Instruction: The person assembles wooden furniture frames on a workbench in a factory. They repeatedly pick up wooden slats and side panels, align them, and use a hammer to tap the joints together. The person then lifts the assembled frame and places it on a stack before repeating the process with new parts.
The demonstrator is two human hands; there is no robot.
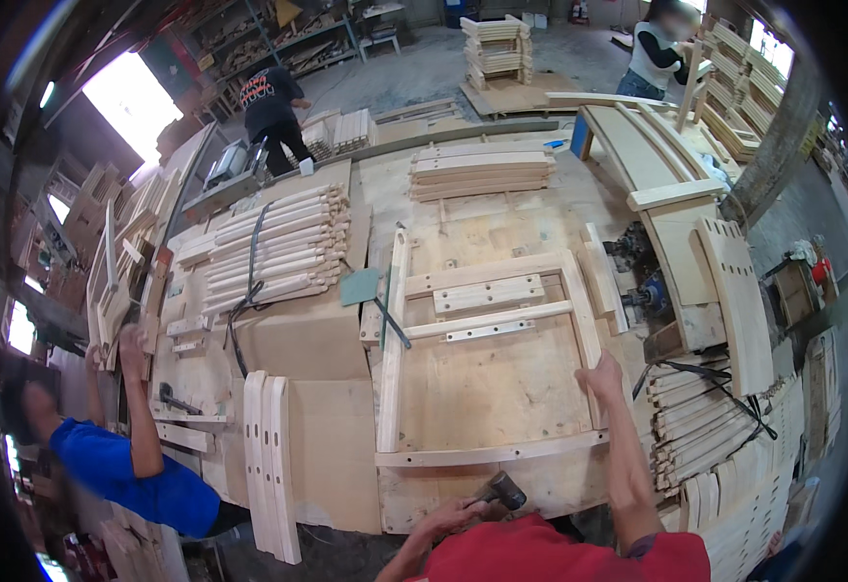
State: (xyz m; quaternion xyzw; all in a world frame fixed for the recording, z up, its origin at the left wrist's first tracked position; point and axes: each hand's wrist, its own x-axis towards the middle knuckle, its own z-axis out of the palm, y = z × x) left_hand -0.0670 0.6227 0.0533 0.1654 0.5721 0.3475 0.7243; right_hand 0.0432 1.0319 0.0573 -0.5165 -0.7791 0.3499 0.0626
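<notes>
A pale wooden chair-like frame [492,453] lies flat on the workbench in front of me. My right hand [601,374] is closed round its right-hand post [582,315]. Close to my body, below the front rail, my left hand [453,514] grips a dark-headed mallet [507,491], its head apart from the wood. Within the frame are a drilled wooden slat [489,295], a round rail [501,319] and a short strip with holes [490,332]. A green square piece [360,286] and a dark bar lie by the left post [395,320].
Bundled spindles [278,242] lie to the left, stacked slats [482,173] at the back. Three slotted boards [268,466] stick out over the near edge. A co-worker in blue [143,475] works at left; two others stand farther off. A clamp-like machine [642,281] sits right.
</notes>
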